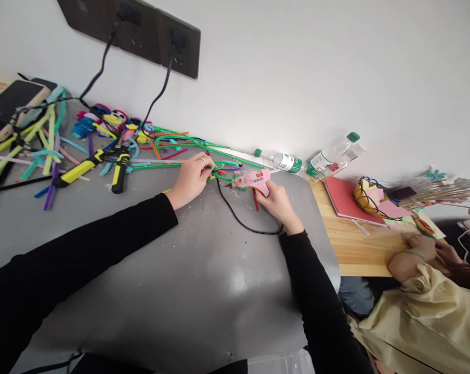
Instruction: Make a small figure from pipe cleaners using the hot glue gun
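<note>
My right hand [277, 201] is wrapped round the handle of a pink hot glue gun [254, 182], its nozzle pointing left. Facing that nozzle, my left hand [193, 179] pinches a green pipe cleaner [219, 169], whose bent end shows past the fingertips. A ring sits on one left finger. The glue gun's black cord [235, 215] loops over the grey mat between my hands. A short red pipe cleaner [256, 201] lies just under my right hand. More green pipe cleaners [172, 140] stretch along the wall behind my left hand.
Yellow-black pliers [120, 169], loose pipe cleaners [50, 140], small fuzzy figures [114, 118] and a phone [16, 106] lie left. Plastic bottles [287, 162] lean by the wall. Right are a red folder [346, 197], a basket [365, 200] and another person's hands [418, 246]. Sockets [153, 31] hold plugged cords.
</note>
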Available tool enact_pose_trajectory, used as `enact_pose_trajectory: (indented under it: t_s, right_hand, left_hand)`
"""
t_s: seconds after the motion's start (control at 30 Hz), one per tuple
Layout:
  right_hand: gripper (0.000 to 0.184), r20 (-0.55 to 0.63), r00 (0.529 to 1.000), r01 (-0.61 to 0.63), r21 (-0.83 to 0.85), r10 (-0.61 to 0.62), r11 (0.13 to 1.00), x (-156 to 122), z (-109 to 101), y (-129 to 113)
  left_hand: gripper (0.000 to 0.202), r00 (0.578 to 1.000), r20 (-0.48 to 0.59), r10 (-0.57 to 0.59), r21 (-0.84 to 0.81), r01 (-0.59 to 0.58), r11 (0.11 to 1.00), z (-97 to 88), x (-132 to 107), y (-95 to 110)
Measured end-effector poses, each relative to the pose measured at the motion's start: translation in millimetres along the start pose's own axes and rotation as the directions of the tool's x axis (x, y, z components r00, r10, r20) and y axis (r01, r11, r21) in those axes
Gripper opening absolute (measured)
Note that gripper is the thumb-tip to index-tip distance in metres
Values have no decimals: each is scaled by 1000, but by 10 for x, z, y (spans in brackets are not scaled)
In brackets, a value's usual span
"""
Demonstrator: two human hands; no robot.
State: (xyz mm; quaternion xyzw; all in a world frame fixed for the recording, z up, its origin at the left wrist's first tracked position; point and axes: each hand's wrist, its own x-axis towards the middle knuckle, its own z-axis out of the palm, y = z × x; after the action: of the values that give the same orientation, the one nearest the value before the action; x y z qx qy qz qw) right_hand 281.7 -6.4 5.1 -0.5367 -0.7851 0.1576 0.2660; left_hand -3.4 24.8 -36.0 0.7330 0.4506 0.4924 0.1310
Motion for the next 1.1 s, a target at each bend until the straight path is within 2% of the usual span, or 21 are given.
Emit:
enact_pose_trajectory:
  t_s: [0.17, 0.3, 0.4, 0.5, 0.6, 0.67, 0.73, 0.83, 0.97, 1.03, 1.1]
  right_hand:
    - [26, -2, 1000, 9, 10, -9, 1000, -21, 13, -13]
    - [28, -70, 997, -21, -15, 20, 1000, -23, 16, 6]
    - [28, -183, 972, -154, -42, 144, 987, 10, -14, 59]
    - [23, -291, 904, -332, -17, 313, 943, 52, -73, 153]
    - [26, -297, 854, -461, -49, 428, 886, 63, -126, 266]
    - [24, -272, 842, -508, -106, 467, 855, 52, -138, 341]
    - [23, -285, 838, -518, -142, 466, 844, 35, -130, 415]
    - [27, -332, 859, -469, -208, 389, 858, 11, -106, 525]
    - [21, -479, 831, -427, -222, 283, 877, 7, -136, 587]
    - [14, -535, 819, -353, -185, 207, 917, 17, -174, 533]
    - [14, -538, 821, -261, -56, 191, 964, 24, -194, 426]
  left_hand:
    - [20, 999, -46, -23, 22, 24, 999, -22, 26, -9]
    - [19, 998, -65, 11, -25, -13, 1000, -23, 13, 32]
    - [19, 996, -77, 41, -54, -45, 997, -27, -3, 60]
    - [18, 994, -87, 73, -53, -78, 996, -35, -11, 77]
    - [17, 989, -91, 115, -72, -122, 990, -46, -16, 106]
    - [16, 983, -101, 151, -85, -160, 983, -56, -22, 139]
    - [16, 974, -121, 193, -98, -205, 974, -71, -30, 179]
    - [15, 967, -133, 217, -101, -231, 968, -95, -39, 230]
    - [15, 972, -119, 202, -76, -212, 974, -106, -41, 261]
    - [16, 971, -125, 203, -63, -212, 975, -99, -42, 270]
    - [17, 972, -125, 201, -53, -209, 977, -89, -45, 279]
